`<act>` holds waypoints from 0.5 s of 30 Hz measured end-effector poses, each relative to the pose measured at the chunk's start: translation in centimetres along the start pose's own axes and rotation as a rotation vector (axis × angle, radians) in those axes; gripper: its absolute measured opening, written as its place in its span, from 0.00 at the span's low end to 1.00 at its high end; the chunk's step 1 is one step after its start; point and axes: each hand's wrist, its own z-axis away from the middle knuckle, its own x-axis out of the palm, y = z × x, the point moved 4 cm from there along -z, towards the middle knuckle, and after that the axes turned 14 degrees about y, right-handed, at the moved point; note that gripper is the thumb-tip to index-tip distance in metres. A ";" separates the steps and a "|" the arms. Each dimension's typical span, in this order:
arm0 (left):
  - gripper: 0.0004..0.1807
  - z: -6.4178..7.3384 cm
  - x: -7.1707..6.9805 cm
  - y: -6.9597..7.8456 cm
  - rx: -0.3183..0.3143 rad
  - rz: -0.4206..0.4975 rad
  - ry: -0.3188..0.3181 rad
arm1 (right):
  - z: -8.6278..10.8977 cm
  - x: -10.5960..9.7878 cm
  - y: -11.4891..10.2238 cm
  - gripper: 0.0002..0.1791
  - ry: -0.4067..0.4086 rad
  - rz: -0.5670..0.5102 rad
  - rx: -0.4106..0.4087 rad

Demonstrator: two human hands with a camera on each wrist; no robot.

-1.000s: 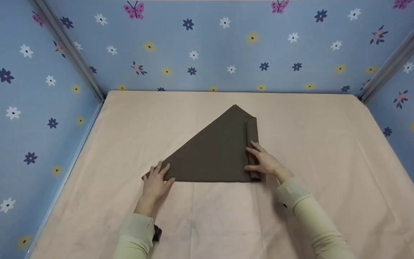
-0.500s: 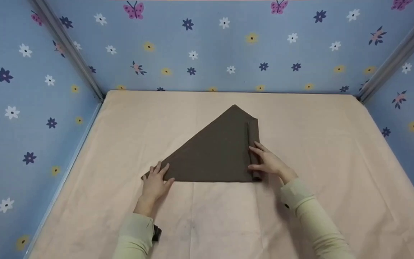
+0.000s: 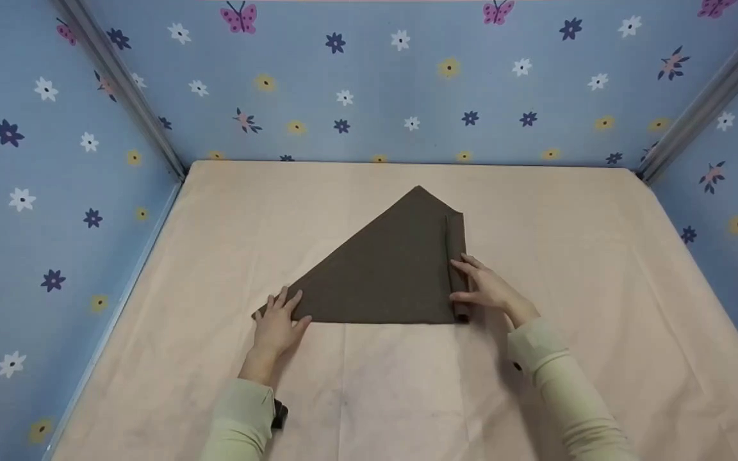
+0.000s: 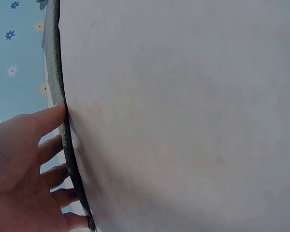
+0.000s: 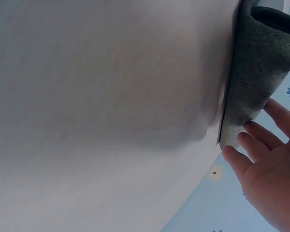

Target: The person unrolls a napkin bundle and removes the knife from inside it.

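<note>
Spread hands at either end of a dark brown cloth, one side of it rolled

A dark brown cloth (image 3: pixel 369 275) lies between a person's two hands, nearly flat on the pale pink table cover (image 3: pixel 401 384). The left hand (image 3: pixel 277 330) rests on its narrow pointed corner, fingers spread apart and thumb by the near edge; the left wrist view shows the thumb tip touching that edge. From this hand a long slanting side climbs to a peak farther from the person than both hands, then a short side drops toward the right hand (image 3: pixel 487 288).

Under the right hand, the cloth's side is wound into a slim roll (image 3: pixel 456 237). That hand reaches over it from the outer side, fingers apart and slightly bent, their tips touching the roll, with the thumb laid across it nearer the person. The right wrist view shows the roll's hollow end beside the thumb. Whether these fingers press firmly, I cannot tell.

Pale green sleeves (image 3: pixel 241 416) cover both forearms behind the hands, and a black device (image 3: pixel 279 414) sits by the left cuff. Past the hands, beyond the cover, stands a blue panel (image 3: pixel 369 83) printed with flowers and butterflies; similar panels rise outward of each hand, with grey posts (image 3: pixel 127 83) at the corners.
</note>
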 end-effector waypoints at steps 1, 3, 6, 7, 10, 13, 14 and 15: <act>0.32 0.0 0.0 0.0 -0.001 -0.005 -0.002 | 0.0 0.0 0.1 0.42 0.000 0.002 0.004; 0.32 -0.1 0.0 0.0 0.000 -0.012 -0.004 | 0.1 -0.2 0.3 0.42 -0.002 0.002 0.015; 0.32 -0.1 0.0 0.1 0.001 -0.016 -0.005 | 0.2 -0.4 0.5 0.42 -0.002 -0.001 0.016; 0.32 -0.1 0.0 0.1 0.002 -0.015 -0.004 | 0.3 -0.4 0.6 0.42 0.000 -0.002 0.011; 0.31 -0.1 -0.1 0.1 0.005 -0.014 0.000 | 0.4 -0.5 0.7 0.42 0.005 -0.006 -0.001; 0.31 -0.1 -0.1 0.1 0.003 -0.016 -0.002 | 0.5 -0.6 1.0 0.42 0.015 -0.008 -0.003; 0.31 -0.1 -0.1 0.2 0.002 -0.017 -0.004 | 0.5 -0.6 1.0 0.42 0.017 -0.008 -0.006; 0.31 -0.1 0.0 0.1 0.000 -0.018 -0.006 | 0.6 -0.7 1.1 0.42 0.022 -0.005 -0.010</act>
